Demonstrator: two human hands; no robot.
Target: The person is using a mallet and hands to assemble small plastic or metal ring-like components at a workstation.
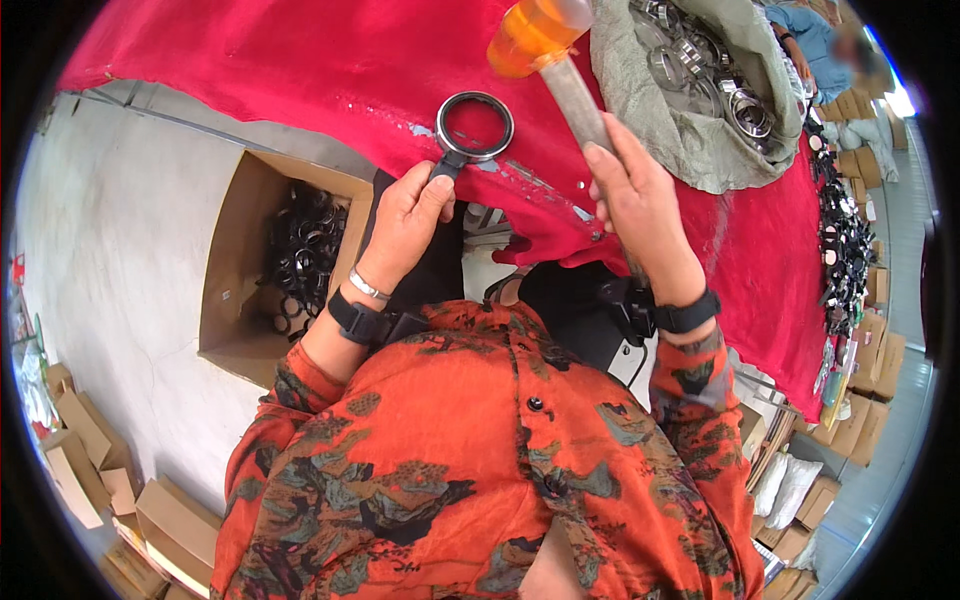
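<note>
My left hand (pixel 408 218) is closed round the short black handle of a magnifying glass (pixel 463 155). Its round black frame has a shiny silver rim and lies over the red cloth (pixel 300 60) near the table's edge. In my right hand (pixel 640 195) is the grey handle of a mallet (pixel 575 95), gripped partway along its length. The mallet's translucent orange head is up at the top of the view, to the right of the magnifying glass and apart from it.
A pale green sack (pixel 640 130) full of shiny metal rings lies at the upper right. Below left, an open cardboard box (pixel 232 260) holds many black ring-shaped parts (pixel 310 240). Black parts (pixel 845 230) are heaped along the right; another person (pixel 815 45) is beyond the sack.
</note>
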